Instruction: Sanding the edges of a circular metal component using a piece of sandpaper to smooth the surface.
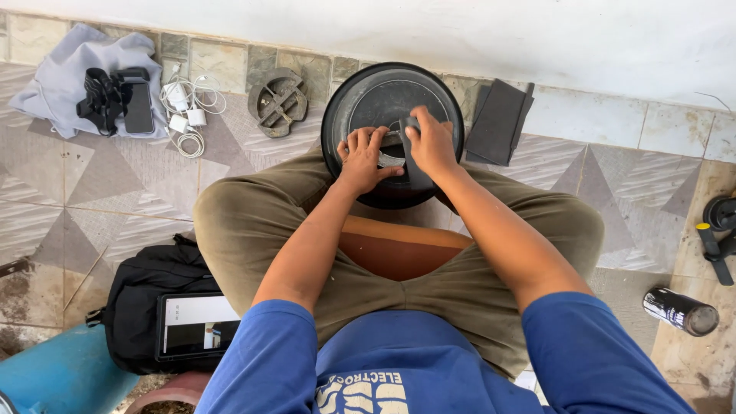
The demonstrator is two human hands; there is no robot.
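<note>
Black and round, the dish-shaped part [392, 100] stands on the tiled floor [115, 192] at twelve o'clock from the person's knees. Left hand [363, 159] presses fingers flat on its centre; right hand [431, 144], just beside, is clamped on a dark flat tool [410, 165].

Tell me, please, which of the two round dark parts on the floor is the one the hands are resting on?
The large black dish-shaped disc between the knees, under the left hand and right hand. The smaller spoked round part lies untouched to its left.

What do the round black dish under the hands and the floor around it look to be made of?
Round black dish: probably moulded plastic or painted metal, given its dull sheen and concentric ridges; both the left hand and right hand rest on it. Floor: glazed ceramic tile, with grout lines and a printed triangle pattern.
</note>
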